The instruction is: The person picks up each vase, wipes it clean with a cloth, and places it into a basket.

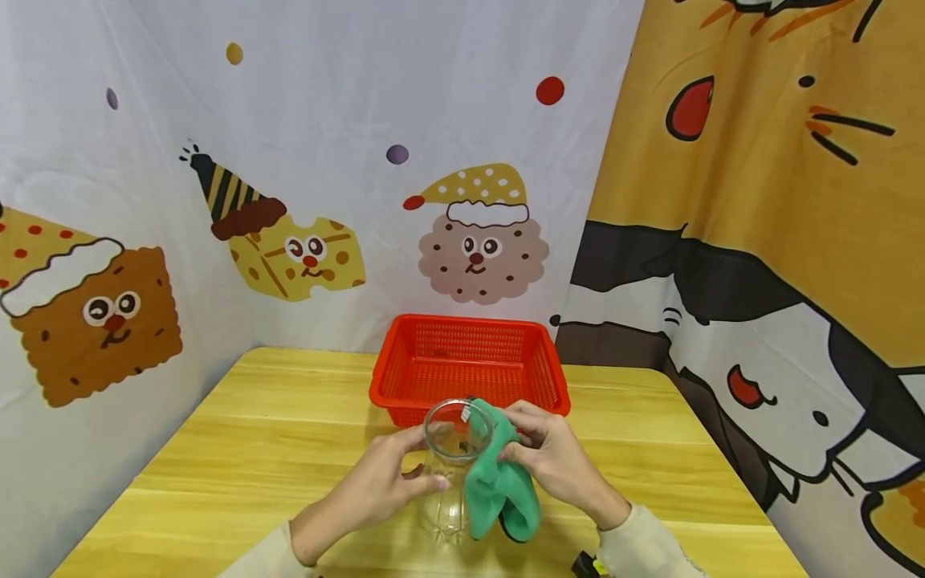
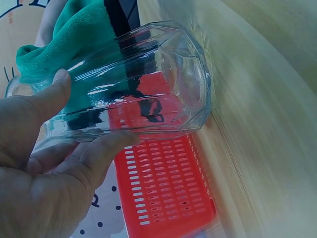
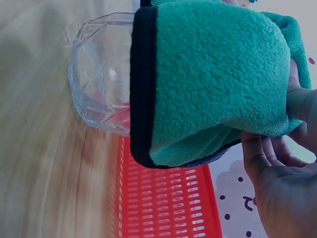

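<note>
A clear glass vase (image 1: 444, 514) with a round rim and a faceted base stands upright at the tabletop. My left hand (image 1: 390, 474) grips its side, thumb on the near face and fingers round the far side; the left wrist view shows this hand (image 2: 54, 163) at the upper part of the glass (image 2: 163, 84). In my right hand (image 1: 552, 453) is a green towel (image 1: 499, 482) with a dark edge, pinched between thumb and fingers. The towel (image 3: 213, 74) hangs along the right side of the vase and hides part of it in the right wrist view.
Behind the hands, a red plastic basket (image 1: 470, 321) with slotted walls stands on the wooden table (image 1: 289, 417). A small black and yellow object (image 1: 587, 565) lies by the right sleeve. Printed curtains (image 1: 325, 104) stand around the table's back and sides.
</note>
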